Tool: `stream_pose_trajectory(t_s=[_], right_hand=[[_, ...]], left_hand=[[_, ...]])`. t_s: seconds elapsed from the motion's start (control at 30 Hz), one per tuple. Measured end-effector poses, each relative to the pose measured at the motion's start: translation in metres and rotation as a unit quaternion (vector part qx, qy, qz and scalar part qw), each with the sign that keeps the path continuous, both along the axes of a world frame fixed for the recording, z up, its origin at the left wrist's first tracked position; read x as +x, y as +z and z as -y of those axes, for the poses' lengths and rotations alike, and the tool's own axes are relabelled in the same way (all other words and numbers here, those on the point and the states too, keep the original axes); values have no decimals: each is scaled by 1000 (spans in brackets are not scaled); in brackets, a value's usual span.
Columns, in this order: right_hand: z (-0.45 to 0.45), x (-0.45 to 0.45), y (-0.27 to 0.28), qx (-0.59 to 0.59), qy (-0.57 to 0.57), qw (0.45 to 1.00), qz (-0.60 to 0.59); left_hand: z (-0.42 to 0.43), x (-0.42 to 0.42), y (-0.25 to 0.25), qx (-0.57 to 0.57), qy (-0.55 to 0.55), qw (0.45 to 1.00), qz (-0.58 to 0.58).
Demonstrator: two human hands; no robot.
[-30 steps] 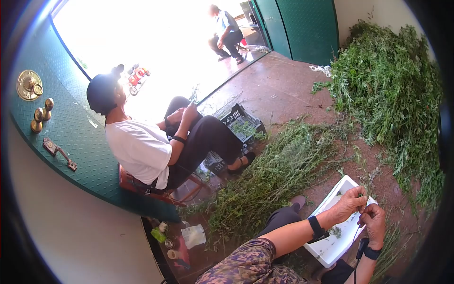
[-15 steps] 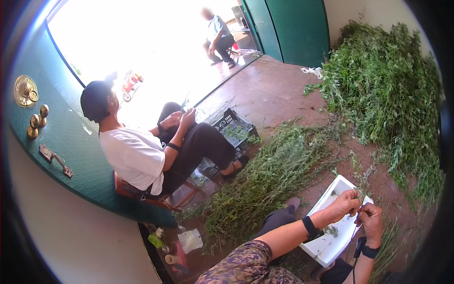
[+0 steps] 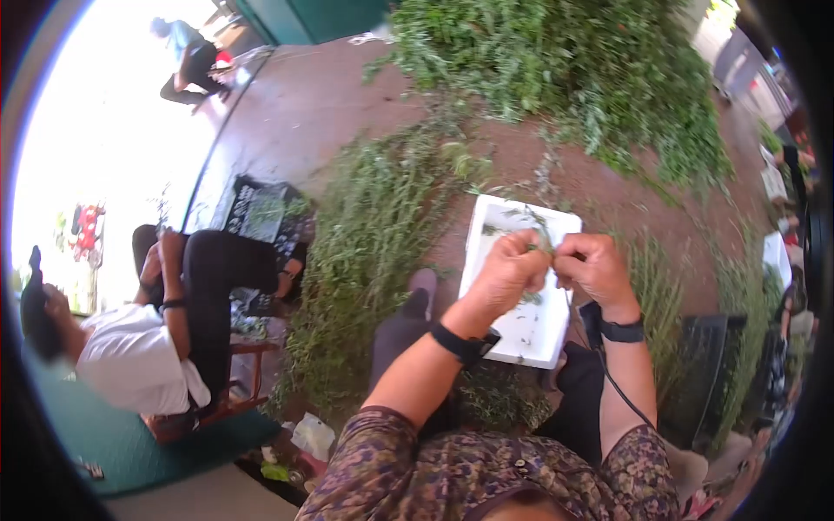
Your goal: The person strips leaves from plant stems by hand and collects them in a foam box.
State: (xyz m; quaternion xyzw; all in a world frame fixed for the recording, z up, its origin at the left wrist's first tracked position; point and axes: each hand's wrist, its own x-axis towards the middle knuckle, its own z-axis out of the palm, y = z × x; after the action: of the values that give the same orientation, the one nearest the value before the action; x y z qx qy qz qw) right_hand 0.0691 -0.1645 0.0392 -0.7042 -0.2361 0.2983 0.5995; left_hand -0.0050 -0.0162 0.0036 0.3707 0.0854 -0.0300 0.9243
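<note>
Over a white foam box, my left hand and my right hand are close together with fingers pinched. Both grip a thin leafy green sprig, whose top sticks up past the left fingers; the fingers hide its lower part. Small green bits lie inside the box, partly behind my hands. The box sits between my legs, tilted slightly in view.
Cut stems lie left of the box, and a tall leafy heap lies beyond it. More stems are at right. A seated co-worker is left, near a black crate. Another person sits farther off.
My view has swung to the right, so the box and hands appear nearer the middle. Both hands remain pinched together on plant material above the box.
</note>
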Motion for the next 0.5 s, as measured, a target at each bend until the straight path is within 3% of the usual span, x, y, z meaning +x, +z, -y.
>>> stream_pose_trajectory(t_s=[0.17,0.5], right_hand=[[3,6,-1,19,-13,999,-23],[12,15,-4,12,38,997,70]], left_hand=[[-1,3,7,-23,3,1000,3],[-15,-2,12,-93,-11,995,30]])
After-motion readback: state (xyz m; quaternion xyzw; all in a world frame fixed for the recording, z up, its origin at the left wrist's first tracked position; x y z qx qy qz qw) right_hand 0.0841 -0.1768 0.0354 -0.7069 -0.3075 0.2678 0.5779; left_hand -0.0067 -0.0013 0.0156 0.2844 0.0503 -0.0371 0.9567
